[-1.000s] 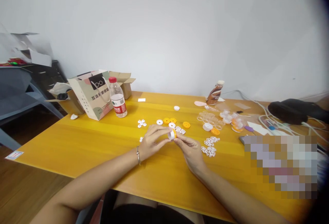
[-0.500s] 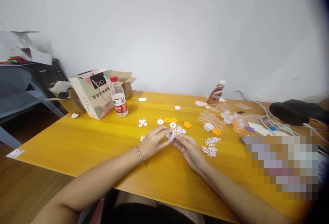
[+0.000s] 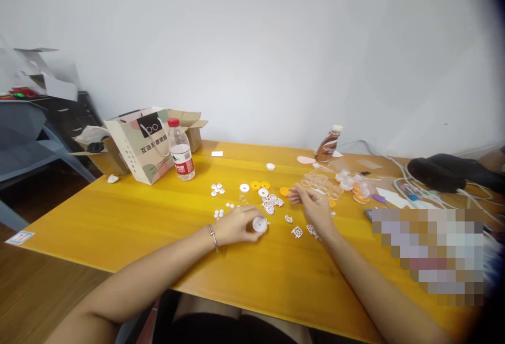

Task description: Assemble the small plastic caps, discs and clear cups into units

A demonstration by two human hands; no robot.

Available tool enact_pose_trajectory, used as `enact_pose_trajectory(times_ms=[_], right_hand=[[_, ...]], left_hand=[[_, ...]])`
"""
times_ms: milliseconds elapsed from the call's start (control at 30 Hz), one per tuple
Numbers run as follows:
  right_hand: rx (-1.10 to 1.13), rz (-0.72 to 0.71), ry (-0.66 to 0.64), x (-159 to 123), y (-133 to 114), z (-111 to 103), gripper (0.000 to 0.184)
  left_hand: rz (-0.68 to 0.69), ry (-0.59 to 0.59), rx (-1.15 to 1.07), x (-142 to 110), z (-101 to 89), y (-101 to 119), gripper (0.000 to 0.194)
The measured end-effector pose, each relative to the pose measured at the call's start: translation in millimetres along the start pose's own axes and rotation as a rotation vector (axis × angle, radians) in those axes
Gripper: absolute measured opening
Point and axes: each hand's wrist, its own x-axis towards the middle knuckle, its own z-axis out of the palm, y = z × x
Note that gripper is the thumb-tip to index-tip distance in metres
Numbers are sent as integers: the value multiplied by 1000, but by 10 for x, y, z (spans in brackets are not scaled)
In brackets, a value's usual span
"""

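Note:
My left hand pinches a small white round plastic cup with a hole in its middle, held just above the table. My right hand reaches over the table with curled fingers, its fingertips at the right edge of an orange disc and apparently gripping it. White spoked pieces lie in a cluster between the hands. A single spoked piece rests below the right hand. Just beyond the cluster are a white ring and flat orange rings.
White knobs lie to the left, near a water bottle and a paper bag. Clear rings, a brown bottle and cables occupy the right side. A white cap sits toward the wall.
My right hand has left the white cup and moved right and away from me to the orange disc. My left hand has kept the cup and lowered slightly toward me.

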Motion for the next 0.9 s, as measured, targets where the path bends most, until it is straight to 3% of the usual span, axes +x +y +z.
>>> enact_pose_trajectory(times_ms=[67, 167, 333, 467, 567, 667, 800, 900], right_hand=[[-35, -17, 64, 130, 38, -133, 37], [-135, -42, 58, 215, 45, -241, 37], [-434, 7, -243, 155, -41, -254, 34], [-500, 21, -429, 110, -83, -237, 33], [-408, 42, -510, 40, -102, -163, 30], [-166, 132, -596, -107, -122, 1, 27], [192, 288, -648, -314, -125, 245, 31], [327, 365, -629, -369, -101, 331, 32]], left_hand=[[26, -91, -6, -10, 34, -20, 29], [12, -119, -16, -14, 52, -40, 31], [-76, -64, -133, 7, -19, -55, 27], [-176, 19, -360, 30, -29, -138, 28], [-230, 68, -556, 52, 9, -193, 32], [-219, 130, -644, 71, 26, -169, 36], [-160, 221, -504, 76, 15, -65, 33], [-170, 261, -441, 79, 40, -38, 32]])
